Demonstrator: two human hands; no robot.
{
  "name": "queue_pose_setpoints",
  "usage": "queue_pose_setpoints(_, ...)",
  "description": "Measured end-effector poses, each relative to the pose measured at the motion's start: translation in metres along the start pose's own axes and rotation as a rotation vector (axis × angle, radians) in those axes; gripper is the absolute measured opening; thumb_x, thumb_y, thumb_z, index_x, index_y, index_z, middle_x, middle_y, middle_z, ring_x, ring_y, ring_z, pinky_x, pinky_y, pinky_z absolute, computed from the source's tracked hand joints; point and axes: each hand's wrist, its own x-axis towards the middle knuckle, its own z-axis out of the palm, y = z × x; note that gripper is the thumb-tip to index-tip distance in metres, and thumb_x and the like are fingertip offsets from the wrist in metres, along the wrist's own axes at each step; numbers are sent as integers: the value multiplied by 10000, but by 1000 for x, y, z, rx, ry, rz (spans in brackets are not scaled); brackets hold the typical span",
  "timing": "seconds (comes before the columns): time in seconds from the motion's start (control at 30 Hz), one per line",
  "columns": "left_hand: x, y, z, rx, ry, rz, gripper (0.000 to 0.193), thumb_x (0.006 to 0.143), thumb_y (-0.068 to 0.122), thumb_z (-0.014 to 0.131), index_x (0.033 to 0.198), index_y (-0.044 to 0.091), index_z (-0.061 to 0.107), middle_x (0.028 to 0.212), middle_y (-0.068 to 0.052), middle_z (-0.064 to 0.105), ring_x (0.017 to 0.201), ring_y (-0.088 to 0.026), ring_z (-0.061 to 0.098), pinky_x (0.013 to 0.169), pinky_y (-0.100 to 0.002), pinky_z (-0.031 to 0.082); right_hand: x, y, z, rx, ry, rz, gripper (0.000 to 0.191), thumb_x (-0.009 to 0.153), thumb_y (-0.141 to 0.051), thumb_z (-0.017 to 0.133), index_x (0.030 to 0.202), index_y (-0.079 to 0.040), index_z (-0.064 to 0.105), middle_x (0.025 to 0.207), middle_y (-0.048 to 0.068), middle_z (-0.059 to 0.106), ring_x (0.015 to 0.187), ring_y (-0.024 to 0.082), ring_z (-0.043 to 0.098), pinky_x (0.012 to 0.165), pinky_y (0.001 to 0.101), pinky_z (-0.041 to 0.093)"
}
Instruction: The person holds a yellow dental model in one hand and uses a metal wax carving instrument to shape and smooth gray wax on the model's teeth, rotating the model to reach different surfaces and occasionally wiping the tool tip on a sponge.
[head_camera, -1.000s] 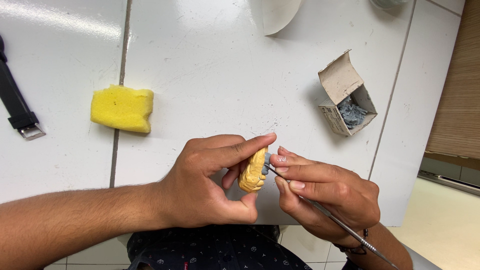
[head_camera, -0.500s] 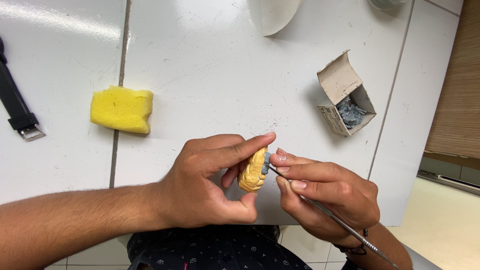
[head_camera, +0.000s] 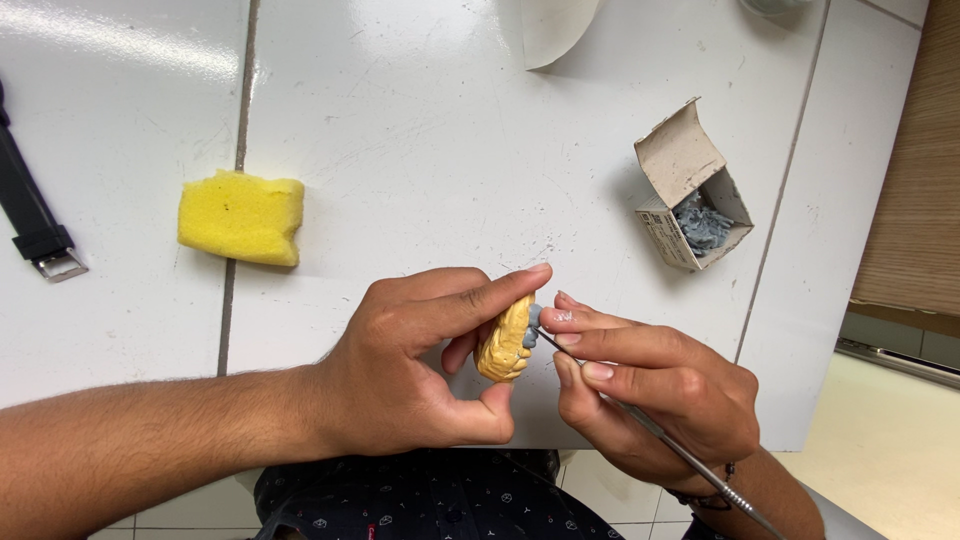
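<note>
My left hand (head_camera: 420, 365) pinches a small yellow dental cast (head_camera: 503, 342) between forefinger and thumb, just above the near edge of the white tiled table (head_camera: 420, 140). A dab of grey wax (head_camera: 532, 318) sits on the cast's right side. My right hand (head_camera: 650, 385) grips a thin metal instrument (head_camera: 680, 455) like a pen, its tip touching the grey wax. The instrument's shaft runs down to the right past my wrist.
A yellow sponge (head_camera: 240, 217) lies at the left. An open cardboard box (head_camera: 690, 190) with grey material inside stands at the right. A black watch strap with a buckle (head_camera: 35, 225) lies at the far left; a white bowl's edge (head_camera: 555, 25) shows at the top.
</note>
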Motion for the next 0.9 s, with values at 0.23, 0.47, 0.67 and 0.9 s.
queue_pose_setpoints(0.23, -5, 7, -12, 4, 2, 1, 818, 776, 120, 795, 1542, 80, 509, 846, 26, 582, 665, -47, 536, 554, -199, 472, 9, -11, 8, -20, -7, -24, 284, 868, 60, 793, 1018, -30, 569, 1051, 188, 737, 1122, 312, 752, 1056, 494, 651)
queue_pose_setpoints(0.47, -7, 4, -6, 15, 11, 3, 827, 775, 123, 797, 1545, 82, 500, 854, 24, 582, 672, -47, 538, 560, -198, 475, 5, -7, 6, 19, -6, 8, 285, 874, 53, 798, 1003, -38, 560, 1058, 196, 744, 1135, 296, 757, 1060, 493, 656)
queue_pose_setpoints(0.67, -12, 14, -15, -59, -6, -30, 846, 763, 104, 777, 1563, 106, 500, 892, 26, 592, 692, -38, 531, 606, -189, 485, 3, -5, 7, 346, 74, 81, 221, 935, 82, 719, 1040, -15, 551, 1068, 172, 709, 1035, 295, 785, 943, 416, 710)
queue_pose_setpoints(0.9, -3, 1, 16, -274, -126, -145, 849, 711, 38, 658, 1549, 99, 533, 895, 23, 591, 667, -31, 481, 605, -188, 453, -25, 46, -12, 580, 278, 284, 133, 1027, 84, 494, 1092, 107, 608, 1088, 242, 659, 891, 275, 714, 815, 405, 664)
